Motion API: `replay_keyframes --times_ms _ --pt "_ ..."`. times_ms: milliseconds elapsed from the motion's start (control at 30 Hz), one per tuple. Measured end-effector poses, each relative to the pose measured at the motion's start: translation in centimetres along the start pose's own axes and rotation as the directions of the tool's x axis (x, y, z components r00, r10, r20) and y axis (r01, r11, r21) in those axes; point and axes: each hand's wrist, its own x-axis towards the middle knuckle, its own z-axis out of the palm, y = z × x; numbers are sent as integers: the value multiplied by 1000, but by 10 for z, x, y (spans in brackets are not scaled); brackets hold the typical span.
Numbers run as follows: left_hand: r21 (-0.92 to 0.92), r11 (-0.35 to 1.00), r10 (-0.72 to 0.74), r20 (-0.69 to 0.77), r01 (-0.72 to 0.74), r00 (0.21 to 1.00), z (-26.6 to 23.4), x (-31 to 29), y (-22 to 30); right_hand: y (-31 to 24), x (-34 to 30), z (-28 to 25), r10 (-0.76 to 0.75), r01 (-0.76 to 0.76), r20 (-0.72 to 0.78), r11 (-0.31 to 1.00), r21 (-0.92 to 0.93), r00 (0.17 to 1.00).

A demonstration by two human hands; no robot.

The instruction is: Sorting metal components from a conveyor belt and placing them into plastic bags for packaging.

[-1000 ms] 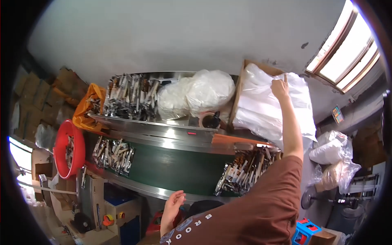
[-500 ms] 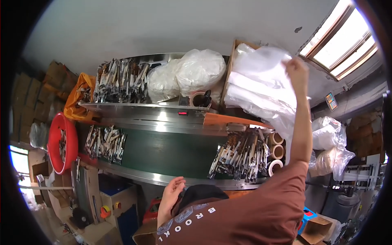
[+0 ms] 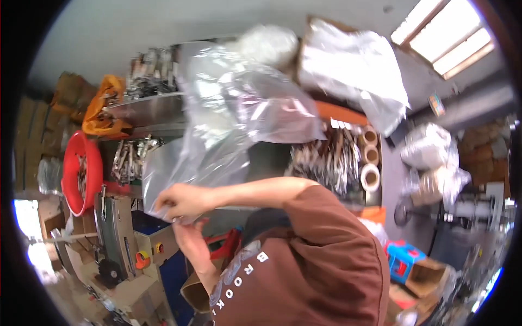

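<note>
The fingers of my right hand (image 3: 189, 200) are clamped on the near edge of a large piece of clear plastic film (image 3: 215, 114), my arm reaching leftward across my chest. My left hand (image 3: 193, 244) is just below, its fingertips partly hidden behind the right; I cannot tell whether they are closed on the film or only beside it. The film stretches from my right hand up and away over the green surface (image 3: 269, 158), widening and rumpling in front of the rounded white bag (image 3: 272, 44) at the back. Right of it, a folded stack of white plastic (image 3: 353, 62) lies in a cardboard box (image 3: 315, 23). On the surface, one pile of wrapped pieces (image 3: 331, 160) lies to the right, near three rolls (image 3: 370, 155) in a row, and another cluster (image 3: 128, 163) lies left of the film, near a red tub (image 3: 69, 179).
</note>
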Motion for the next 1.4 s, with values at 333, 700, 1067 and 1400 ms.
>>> replay_keyframes --times_ms 333,700,1067,1400 --pt "338 933 -141 38 120 989 4 32 -17 40 -118 3 -106 27 -756 993 -117 646" --pt "384 908 -265 216 168 940 -8 160 -19 19 -683 169 -530 -567 -216 800 194 -820" --pt "485 859 -397 425 166 813 49 69 -76 120 -815 501 -135 251 299 291 923 -945" --pt "421 907 -224 448 17 866 4 55 -58 189 -940 579 -212 -145 -75 332 932 -974"
